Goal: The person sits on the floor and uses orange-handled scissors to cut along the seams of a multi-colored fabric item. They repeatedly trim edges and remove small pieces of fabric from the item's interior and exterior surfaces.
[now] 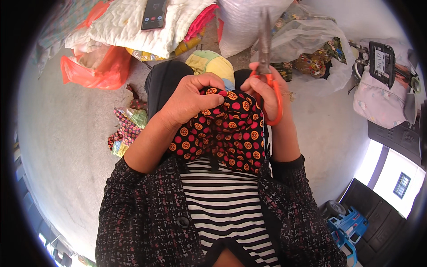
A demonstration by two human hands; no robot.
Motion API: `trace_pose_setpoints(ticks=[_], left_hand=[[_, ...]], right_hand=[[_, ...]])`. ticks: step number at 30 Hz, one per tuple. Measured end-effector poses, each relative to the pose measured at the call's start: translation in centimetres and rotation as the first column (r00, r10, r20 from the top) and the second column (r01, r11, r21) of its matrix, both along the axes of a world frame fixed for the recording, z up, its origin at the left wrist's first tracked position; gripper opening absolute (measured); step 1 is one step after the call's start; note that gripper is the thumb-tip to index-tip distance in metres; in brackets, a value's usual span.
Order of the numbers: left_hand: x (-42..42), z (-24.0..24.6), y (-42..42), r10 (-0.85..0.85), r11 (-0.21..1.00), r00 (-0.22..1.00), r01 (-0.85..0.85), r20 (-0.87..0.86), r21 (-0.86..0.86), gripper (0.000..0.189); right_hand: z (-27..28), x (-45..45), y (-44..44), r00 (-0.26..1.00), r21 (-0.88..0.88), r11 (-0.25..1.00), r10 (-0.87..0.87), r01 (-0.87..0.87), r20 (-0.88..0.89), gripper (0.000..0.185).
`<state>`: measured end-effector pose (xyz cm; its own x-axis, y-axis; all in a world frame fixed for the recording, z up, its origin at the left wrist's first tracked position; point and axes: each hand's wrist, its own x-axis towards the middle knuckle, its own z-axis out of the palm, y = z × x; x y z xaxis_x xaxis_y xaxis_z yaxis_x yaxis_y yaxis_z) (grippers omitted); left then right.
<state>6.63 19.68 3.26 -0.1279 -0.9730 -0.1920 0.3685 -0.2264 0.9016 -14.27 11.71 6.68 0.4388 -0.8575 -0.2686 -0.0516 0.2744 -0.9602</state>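
A piece of black cotton fabric point(230, 137) printed with orange slices and red dots lies across my lap. My left hand point(196, 95) pinches its upper edge between thumb and fingers. In my right hand point(267, 95) is a pair of scissors point(266, 43) with orange handles, its blades pointing away from me and appearing closed. That hand is at the cloth's upper right corner; whether its fingertips also grip the cloth I cannot tell. Beyond the fabric, between my knees, sits a yellow and green cloth bundle point(211, 63).
Patterned fabric scraps point(128, 128) lie on the floor at left, near a red plastic bag point(100, 71). A phone point(154, 15) rests on white quilted padding point(123, 31). To the right are a clear bag of printed cloth point(310, 60), a parked scooter point(383, 66) and a blue plastic item point(348, 223).
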Motion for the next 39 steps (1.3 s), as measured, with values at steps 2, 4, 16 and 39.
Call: trace_pose_setpoints(ticks=[2,4,16,39], left_hand=[[-0.1,-0.2,0.1,0.002,1.000,1.000,-0.002,-0.021,0.002,0.014],[-0.3,-0.3,0.4,0.033,0.999,0.997,-0.033,-0.066,-0.005,0.016],[-2.1,-0.5,1.0,0.262,0.944,0.959,-0.232,0.106,-0.235,0.015],[-2.3,-1.3,1.2,0.385,0.839,0.898,-0.245,0.212,-0.486,0.024]], right_hand=[[1.7,-1.3,0.6,0.994,-0.179,0.982,-0.073,0.058,-0.079,0.036],[4.1,-3.1,1.4,0.999,-0.175,0.984,0.006,-0.012,-0.034,0.040],[9.7,-7.2,8.2,0.890,0.433,0.822,0.447,-0.370,-0.088,0.047],[9.6,-6.7,8.3,0.868,0.481,0.804,0.472,-0.351,-0.157,0.043]])
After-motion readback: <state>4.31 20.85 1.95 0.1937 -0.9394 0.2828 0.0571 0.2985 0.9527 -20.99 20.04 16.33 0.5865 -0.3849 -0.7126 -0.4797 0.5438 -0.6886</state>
